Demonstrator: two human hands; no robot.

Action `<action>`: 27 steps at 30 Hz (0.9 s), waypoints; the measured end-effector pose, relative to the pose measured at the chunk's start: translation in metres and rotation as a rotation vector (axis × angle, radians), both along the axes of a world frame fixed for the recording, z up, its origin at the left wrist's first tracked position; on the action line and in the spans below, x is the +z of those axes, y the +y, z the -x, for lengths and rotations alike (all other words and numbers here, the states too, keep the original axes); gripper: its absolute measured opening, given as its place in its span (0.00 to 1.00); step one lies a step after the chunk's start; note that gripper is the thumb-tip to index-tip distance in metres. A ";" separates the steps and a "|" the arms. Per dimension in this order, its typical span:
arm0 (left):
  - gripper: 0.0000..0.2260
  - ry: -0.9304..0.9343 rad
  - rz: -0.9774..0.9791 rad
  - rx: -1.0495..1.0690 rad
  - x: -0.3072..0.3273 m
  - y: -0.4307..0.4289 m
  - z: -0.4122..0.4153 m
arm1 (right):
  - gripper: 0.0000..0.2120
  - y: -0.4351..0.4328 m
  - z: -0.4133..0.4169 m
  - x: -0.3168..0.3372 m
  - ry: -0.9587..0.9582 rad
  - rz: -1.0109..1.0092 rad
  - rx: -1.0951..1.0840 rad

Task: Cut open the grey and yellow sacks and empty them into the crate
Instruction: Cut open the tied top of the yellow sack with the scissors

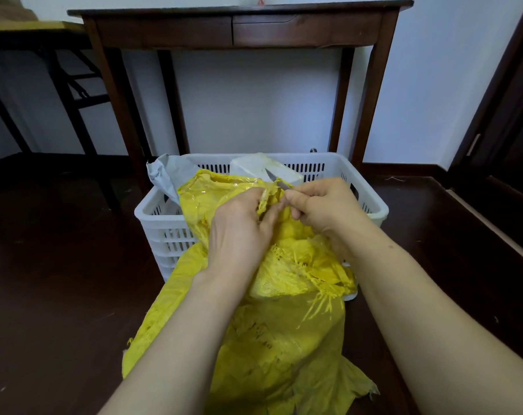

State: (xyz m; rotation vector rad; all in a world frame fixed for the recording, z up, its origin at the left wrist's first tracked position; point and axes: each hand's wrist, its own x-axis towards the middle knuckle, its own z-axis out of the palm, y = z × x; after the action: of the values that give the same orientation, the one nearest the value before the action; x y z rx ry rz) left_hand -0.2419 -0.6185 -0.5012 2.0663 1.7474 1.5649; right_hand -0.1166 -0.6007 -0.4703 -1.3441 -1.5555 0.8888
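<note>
Left fingers (269, 213) pinch yellow sack (272, 339), right fingers (305, 193) grip knife (273, 177), above dark floor (59, 280).

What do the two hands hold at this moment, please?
Left hand: pinches the crumpled yellow woven plastic sack.
Right hand: grips a small knife with a grey metal blade.

A white crate (170, 235) stands on the dark wooden floor (59, 295), just in front of a brown table's (239, 28) legs. A yellow sack (269, 354) drapes over its near wall onto the floor.
</note>
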 end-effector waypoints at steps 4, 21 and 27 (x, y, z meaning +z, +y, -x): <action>0.07 0.097 0.155 0.018 -0.018 0.002 0.012 | 0.09 0.011 -0.043 0.031 0.603 0.115 -0.216; 0.04 -0.957 0.154 -0.069 0.017 0.000 0.036 | 0.06 0.021 -0.051 -0.019 0.284 0.123 -0.291; 0.11 -0.560 0.415 0.154 0.028 -0.004 0.070 | 0.05 0.021 -0.059 -0.024 0.269 0.163 -0.300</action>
State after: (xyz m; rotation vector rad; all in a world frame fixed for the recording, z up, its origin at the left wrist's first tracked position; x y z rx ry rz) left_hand -0.3117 -0.6222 -0.4733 1.1892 1.8262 1.4570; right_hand -0.0572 -0.5800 -0.4942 -1.4589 -1.0633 0.9752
